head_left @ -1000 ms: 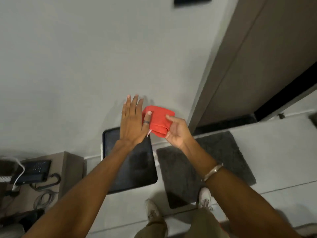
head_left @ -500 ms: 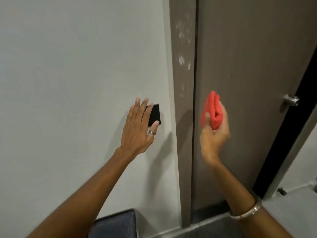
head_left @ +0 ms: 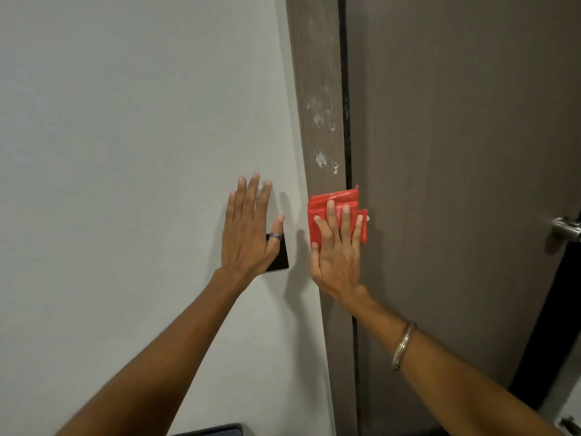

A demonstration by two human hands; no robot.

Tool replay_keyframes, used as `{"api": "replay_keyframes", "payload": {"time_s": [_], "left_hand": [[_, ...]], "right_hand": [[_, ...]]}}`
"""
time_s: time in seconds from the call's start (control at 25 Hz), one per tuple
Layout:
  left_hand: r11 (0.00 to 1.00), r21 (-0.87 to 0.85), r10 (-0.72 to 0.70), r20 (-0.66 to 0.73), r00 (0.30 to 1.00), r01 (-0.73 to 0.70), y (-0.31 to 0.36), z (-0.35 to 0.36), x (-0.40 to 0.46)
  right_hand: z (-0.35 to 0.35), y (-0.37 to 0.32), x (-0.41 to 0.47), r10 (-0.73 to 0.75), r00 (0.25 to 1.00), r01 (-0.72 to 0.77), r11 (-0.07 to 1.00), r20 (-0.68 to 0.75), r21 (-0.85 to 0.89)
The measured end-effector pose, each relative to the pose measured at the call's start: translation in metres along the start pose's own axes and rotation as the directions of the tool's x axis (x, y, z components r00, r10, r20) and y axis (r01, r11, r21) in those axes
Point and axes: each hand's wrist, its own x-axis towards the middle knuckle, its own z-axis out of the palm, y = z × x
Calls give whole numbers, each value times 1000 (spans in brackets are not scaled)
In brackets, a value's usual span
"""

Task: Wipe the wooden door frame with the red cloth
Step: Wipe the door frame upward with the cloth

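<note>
The brown wooden door frame (head_left: 317, 89) runs upright through the middle of the view, with white smudges on it above my right hand. My right hand (head_left: 338, 256) presses the folded red cloth (head_left: 317, 212) flat against the frame, fingers spread over it; the cloth's right edge reaches across the gap onto the door. My left hand (head_left: 248, 234) lies flat and open on the white wall, left of the frame, with a ring on the thumb. It partly covers a black wall plate (head_left: 279, 256).
A brown door (head_left: 456, 152) stands shut right of the frame, with a metal handle (head_left: 566, 229) at the right edge. The white wall (head_left: 125, 152) fills the left half. A dark object (head_left: 217, 431) shows at the bottom edge.
My right hand has moved left from in front of the door and laid the cloth flat on the frame. The view has tilted up from the floor; my left hand stays on the wall.
</note>
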Motion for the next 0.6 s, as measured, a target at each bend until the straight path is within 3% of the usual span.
{"api": "replay_keyframes", "payload": {"time_s": [0.12,0.32,0.48,0.6], "left_hand": [[992,129,16,-73,997,-7,3,3,33],[965,253,114,-182,977,-65,-14,15,84],[963,266,105,-241,965,-39,-19,27,104],[955,296,89,-272,958,-5,-23,37,106]], "right_hand": [[6,13,19,-160,986,154,981,-38,-119],[22,18,24,-129,977,111,988,-171,-109],[6,50,44,-368,924,356,927,-102,-123],[-5,44,74,-284,953,277,958,-111,-70]]}}
